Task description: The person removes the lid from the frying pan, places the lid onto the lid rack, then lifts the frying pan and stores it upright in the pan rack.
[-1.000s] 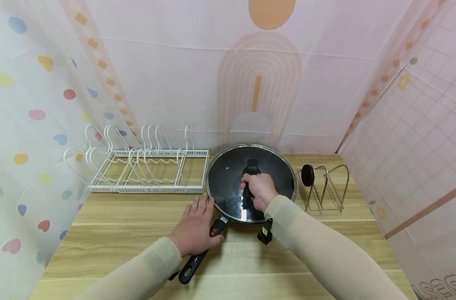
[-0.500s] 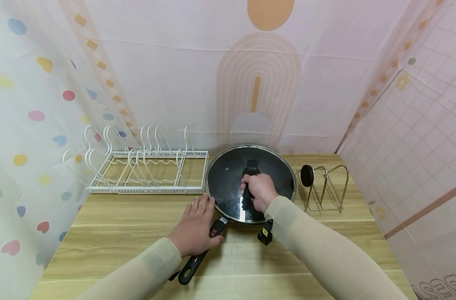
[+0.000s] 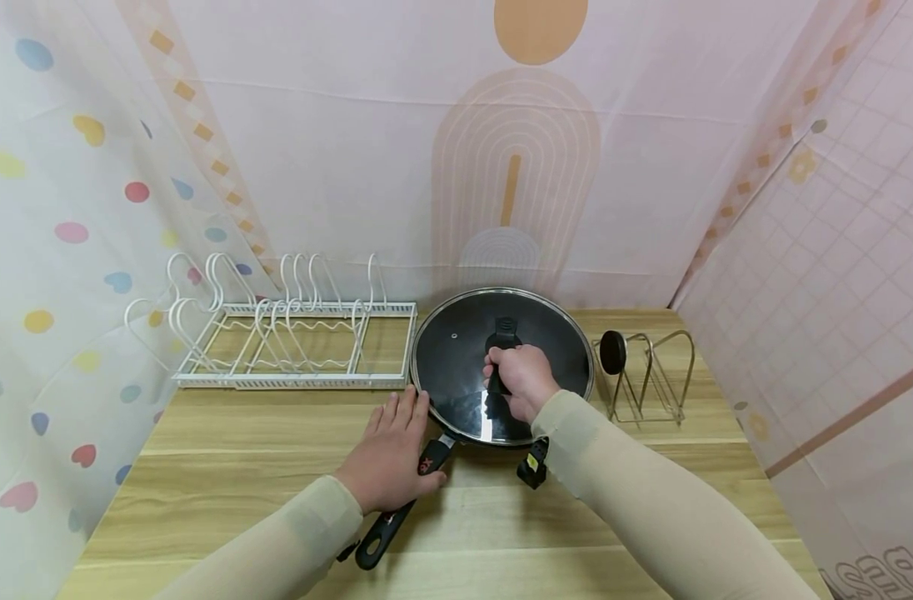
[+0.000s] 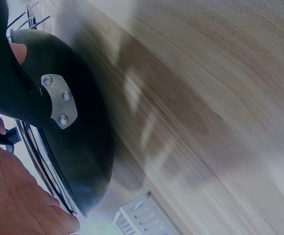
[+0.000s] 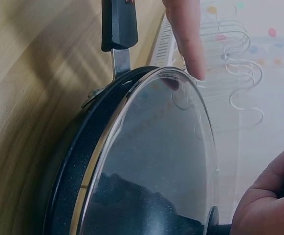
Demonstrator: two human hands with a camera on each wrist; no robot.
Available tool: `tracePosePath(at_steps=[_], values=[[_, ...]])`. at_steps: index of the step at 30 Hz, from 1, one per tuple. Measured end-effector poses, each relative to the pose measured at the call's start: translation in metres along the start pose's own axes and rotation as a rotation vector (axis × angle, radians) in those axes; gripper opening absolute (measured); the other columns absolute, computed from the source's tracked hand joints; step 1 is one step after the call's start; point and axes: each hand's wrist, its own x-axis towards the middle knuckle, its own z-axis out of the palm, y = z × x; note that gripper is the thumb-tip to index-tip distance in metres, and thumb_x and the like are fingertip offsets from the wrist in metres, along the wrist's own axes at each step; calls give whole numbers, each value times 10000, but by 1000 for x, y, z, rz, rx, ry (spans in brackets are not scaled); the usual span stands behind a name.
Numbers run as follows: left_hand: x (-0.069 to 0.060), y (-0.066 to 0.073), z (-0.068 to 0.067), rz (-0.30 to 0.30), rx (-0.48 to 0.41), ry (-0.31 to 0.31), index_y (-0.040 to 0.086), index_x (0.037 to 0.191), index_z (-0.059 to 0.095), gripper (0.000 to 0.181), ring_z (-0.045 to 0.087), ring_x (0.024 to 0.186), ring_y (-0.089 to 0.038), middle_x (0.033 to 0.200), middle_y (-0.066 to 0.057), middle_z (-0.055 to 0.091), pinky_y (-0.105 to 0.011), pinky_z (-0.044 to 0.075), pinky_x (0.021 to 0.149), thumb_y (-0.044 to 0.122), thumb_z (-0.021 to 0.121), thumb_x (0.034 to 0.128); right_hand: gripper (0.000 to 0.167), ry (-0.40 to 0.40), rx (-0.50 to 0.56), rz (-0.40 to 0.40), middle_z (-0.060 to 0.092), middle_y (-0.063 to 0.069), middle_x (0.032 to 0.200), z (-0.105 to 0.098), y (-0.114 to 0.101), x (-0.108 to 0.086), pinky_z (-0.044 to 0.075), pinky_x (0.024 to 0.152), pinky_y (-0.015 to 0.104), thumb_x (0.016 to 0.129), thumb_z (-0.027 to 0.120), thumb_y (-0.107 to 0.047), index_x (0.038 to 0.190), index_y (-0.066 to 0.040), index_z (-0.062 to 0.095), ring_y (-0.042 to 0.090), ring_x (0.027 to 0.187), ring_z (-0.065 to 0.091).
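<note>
A black frying pan [image 4: 90, 147] stands on the wooden table, under a round glass lid [image 3: 456, 367] with a metal rim. My right hand [image 3: 524, 379] grips the lid's black handle [image 3: 506, 329], and part of that handle is hidden by the fingers. Flat and with straight fingers, my left hand [image 3: 389, 454] lies over the pan's long black handle [image 3: 381, 533], its fingertips at the lid's left edge. In the right wrist view a narrow strip shows between the lid's rim and the pan's rim; whether they touch all round, I cannot tell.
Left of the pan is a white wire rack [image 3: 299, 382] with curved dividers. A smaller metal rack [image 3: 655, 383] with a black round knob [image 3: 613, 352] stands to the right. Patterned curtains [image 3: 336, 167] close off the back and both sides of the table [image 3: 239, 450].
</note>
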Motion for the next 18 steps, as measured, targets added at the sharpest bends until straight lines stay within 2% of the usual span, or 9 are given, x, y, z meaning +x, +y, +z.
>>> tracePosePath(at_steps=[9,13,18], values=[[1,-2,1,-9,-10,8,-52,1662,121,1204,129,1599,-523,1744,-285,68,-650,176,1285,617,746,880,346,2,-25,-6,616,139,1140,-3,-8,-5,533,701,278,1086,547,-157,1384,-41,415,127,710,572],[1,-2,1,-15,-5,9,-64,1655,138,1202,133,1600,-520,1743,-285,79,-646,178,1286,621,747,877,334,7,-41,-18,611,127,1103,-4,-11,-6,540,708,280,1087,541,-158,1373,-37,415,130,708,578],[1,-1,0,-22,1,1,-63,1655,142,1196,128,1603,-514,1744,-283,80,-639,177,1289,628,738,883,370,-2,-35,-56,606,109,1031,-4,-14,-6,532,654,267,1085,535,-138,1400,-14,384,119,666,570]])
